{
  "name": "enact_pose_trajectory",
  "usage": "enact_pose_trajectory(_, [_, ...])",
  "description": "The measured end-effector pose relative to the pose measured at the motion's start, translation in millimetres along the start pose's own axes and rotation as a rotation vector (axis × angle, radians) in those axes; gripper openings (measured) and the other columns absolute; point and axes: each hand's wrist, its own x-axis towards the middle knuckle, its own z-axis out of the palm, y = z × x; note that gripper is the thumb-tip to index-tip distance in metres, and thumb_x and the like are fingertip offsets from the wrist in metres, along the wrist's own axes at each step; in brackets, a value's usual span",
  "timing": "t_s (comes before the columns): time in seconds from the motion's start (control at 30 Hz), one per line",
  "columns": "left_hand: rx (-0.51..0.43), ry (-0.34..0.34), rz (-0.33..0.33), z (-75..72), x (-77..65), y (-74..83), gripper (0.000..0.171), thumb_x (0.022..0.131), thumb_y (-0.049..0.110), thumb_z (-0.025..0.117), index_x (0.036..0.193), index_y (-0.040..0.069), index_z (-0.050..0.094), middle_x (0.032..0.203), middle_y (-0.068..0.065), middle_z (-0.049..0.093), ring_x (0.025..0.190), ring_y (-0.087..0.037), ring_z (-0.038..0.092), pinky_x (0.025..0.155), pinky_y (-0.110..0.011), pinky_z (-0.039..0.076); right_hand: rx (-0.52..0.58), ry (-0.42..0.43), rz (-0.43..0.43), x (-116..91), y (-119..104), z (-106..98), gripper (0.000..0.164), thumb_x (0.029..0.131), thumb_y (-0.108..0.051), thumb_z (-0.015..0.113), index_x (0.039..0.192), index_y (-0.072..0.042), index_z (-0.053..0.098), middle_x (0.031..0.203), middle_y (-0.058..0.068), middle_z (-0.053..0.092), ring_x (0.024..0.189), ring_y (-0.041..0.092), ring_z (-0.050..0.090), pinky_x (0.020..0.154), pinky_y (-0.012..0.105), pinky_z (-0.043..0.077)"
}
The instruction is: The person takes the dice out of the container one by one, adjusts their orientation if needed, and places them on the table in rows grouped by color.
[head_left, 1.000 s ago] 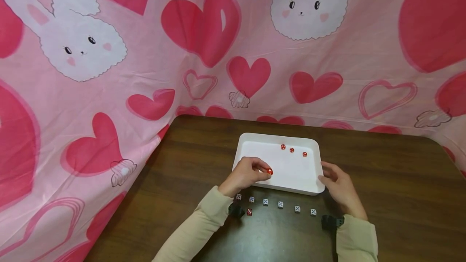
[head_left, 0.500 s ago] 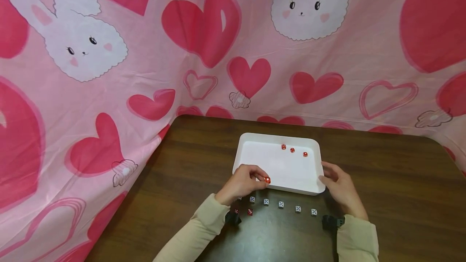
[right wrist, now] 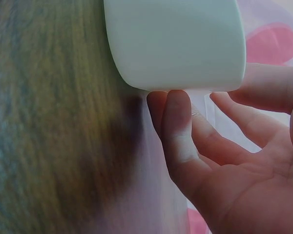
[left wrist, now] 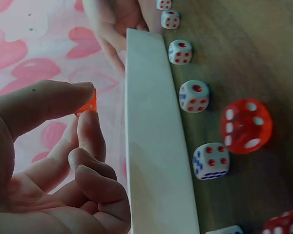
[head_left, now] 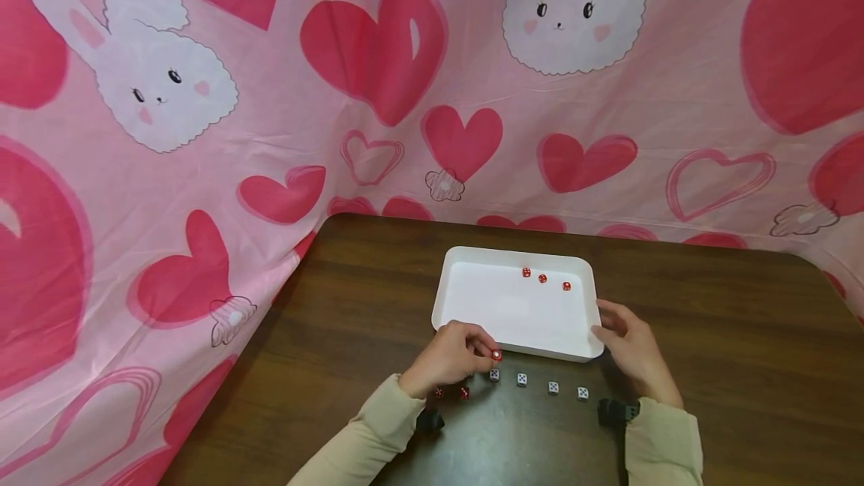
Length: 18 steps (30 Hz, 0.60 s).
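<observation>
Presently, left hand [head_left: 448, 358] pinches red die [head_left: 496, 355], partly hidden by fingertips [left wrist: 91, 127]; right hand [head_left: 633, 343] grips white tray [head_left: 506, 306], fingers [right wrist: 178, 122] bent, 1 tip obscured.

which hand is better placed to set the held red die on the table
Probably the left hand: it pinches the red die near the white dice, while the right hand touches the tray's right end.

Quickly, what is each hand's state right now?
Left hand: closed, pinching a red translucent die.
Right hand: touches the right end of the white rectangular tray; cannot tell whether it grips.
</observation>
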Motion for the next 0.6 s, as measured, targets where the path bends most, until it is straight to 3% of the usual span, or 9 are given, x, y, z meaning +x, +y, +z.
enact_pose_trajectory(0.27, [0.068, -0.010, 0.010, 7.3, -7.7, -4.3, 0.009, 0.070, 0.010, 0.073, 0.075, 0.015, 0.067, 0.063, 0.010, 0.062, 0.051, -0.002, 0.051, 0.048, -0.020, 0.041, -0.004, 0.004, -0.011, -1, 1, 0, 0.054, 0.091, -0.026, 0.050, 0.138, -0.008, 0.031, 0.129, 0.027, 0.043, 0.113, 0.040, 0.044, 0.088, 0.051, 0.041])
enact_pose_trajectory(0.6, [0.129, -0.015, 0.081, 12.3, -15.4, -11.2, 0.011, 0.069, 0.008, 0.073, 0.076, 0.014, 0.068, 0.064, 0.011, 0.064, 0.053, 0.005, 0.053, 0.050, -0.016, 0.041, -0.001, -0.004, -0.004, -2, 0, -1, 0.055, 0.091, -0.027, 0.050, 0.138, -0.008, 0.030, 0.130, 0.027, 0.042, 0.112, 0.040, 0.044, 0.088, 0.051, 0.041])
